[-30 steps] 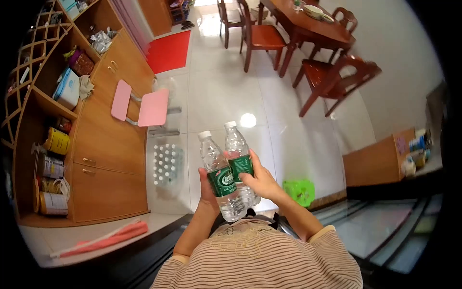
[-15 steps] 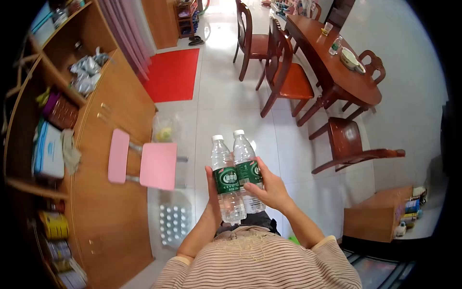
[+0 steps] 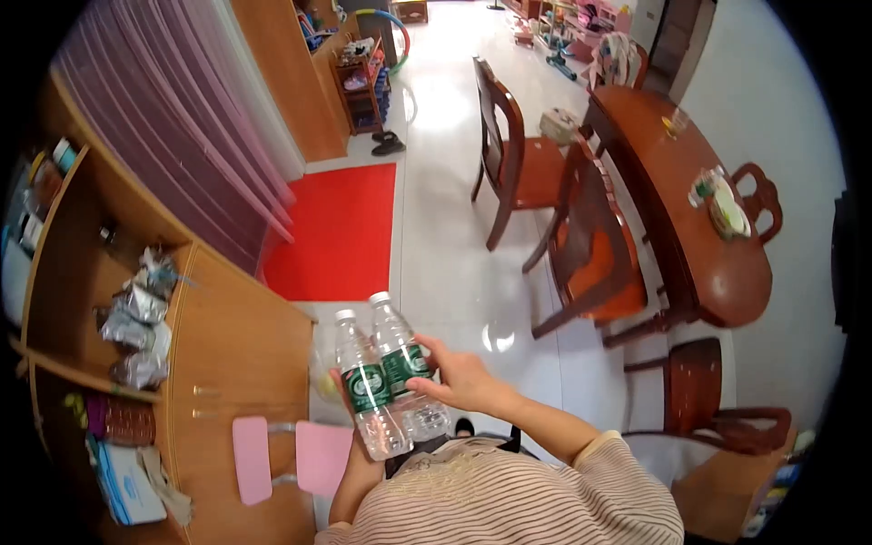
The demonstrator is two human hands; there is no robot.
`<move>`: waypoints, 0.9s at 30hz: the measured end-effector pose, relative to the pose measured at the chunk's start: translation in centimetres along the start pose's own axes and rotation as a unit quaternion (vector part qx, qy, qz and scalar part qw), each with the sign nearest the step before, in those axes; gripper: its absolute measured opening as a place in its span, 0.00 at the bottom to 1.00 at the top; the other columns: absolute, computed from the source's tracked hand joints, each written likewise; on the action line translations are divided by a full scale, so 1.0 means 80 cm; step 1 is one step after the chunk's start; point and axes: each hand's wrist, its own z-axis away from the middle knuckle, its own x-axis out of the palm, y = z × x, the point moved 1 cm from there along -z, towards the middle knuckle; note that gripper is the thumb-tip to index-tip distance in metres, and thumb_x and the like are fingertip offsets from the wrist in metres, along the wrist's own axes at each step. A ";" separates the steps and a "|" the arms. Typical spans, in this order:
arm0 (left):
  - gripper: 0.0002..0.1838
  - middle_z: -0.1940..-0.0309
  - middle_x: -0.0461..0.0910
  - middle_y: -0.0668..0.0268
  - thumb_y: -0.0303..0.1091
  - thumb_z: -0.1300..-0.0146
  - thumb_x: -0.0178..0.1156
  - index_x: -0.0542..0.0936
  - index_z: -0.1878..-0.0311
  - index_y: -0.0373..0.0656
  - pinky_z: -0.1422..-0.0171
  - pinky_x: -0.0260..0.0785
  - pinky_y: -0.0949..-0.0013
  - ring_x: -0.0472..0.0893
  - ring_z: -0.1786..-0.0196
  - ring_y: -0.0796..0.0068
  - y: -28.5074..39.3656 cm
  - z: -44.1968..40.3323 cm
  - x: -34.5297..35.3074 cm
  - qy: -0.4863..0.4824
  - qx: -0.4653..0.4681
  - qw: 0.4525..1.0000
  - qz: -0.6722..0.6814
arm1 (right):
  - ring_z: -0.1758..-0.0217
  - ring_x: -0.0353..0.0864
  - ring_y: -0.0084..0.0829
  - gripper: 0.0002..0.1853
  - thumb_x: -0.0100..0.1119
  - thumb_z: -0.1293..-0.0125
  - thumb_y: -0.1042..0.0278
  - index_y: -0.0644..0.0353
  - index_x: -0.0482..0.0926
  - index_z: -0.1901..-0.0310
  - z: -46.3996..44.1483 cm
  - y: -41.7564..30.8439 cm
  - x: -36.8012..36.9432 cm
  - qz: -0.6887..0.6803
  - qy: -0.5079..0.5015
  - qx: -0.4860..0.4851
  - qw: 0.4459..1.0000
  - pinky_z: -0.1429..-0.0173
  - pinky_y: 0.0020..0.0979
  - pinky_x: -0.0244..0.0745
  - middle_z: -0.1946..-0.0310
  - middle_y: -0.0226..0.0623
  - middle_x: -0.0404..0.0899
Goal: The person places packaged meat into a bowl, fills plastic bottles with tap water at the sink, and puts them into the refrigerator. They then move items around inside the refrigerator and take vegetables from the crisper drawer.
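Two clear plastic water bottles with white caps and green labels are pressed side by side in front of my body, both upright and tilted a little. The left water bottle point(image 3: 371, 389) leans against my left hand point(image 3: 348, 400), which is mostly hidden behind it. Around the right water bottle point(image 3: 406, 363) is my right hand point(image 3: 457, 375), with its thumb across the label and its fingers on the outer side. Both hands squeeze the pair together from either side.
A pink folding chair point(image 3: 323, 457) stands at the lower left beside a wooden cabinet point(image 3: 238, 363). Ahead lies a red mat point(image 3: 341, 232). On the right are wooden chairs point(image 3: 536, 173) and a long table point(image 3: 663, 173) bearing a bowl point(image 3: 727, 213) and another bottle point(image 3: 701, 188).
The view has tilted up and shifted, so the mat, chairs and table sit lower and more floor ahead shows. Both bottles stay held between my hands, now left of the frame's middle.
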 end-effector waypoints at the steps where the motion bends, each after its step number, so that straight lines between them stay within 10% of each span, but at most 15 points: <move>1: 0.50 0.44 0.68 0.49 0.77 0.52 0.48 0.60 0.34 0.48 0.48 0.72 0.47 0.74 0.48 0.47 0.011 -0.040 0.003 0.004 0.005 1.000 0.004 | 0.73 0.81 0.39 0.39 0.59 0.42 0.45 0.62 0.57 0.38 -0.046 0.012 -0.009 0.002 -0.011 -0.013 1.000 0.67 0.35 0.75 0.67 0.47 0.80; 27: 0.44 0.44 0.69 0.51 0.71 0.42 0.42 0.59 0.35 0.44 0.43 0.69 0.53 0.74 0.47 0.56 0.221 -1.191 0.097 -0.048 -0.169 0.984 0.019 | 0.78 0.78 0.36 0.35 0.59 0.42 0.47 0.60 0.62 0.39 -0.980 0.321 -0.483 -0.036 0.195 0.093 0.976 0.72 0.34 0.70 0.79 0.38 0.77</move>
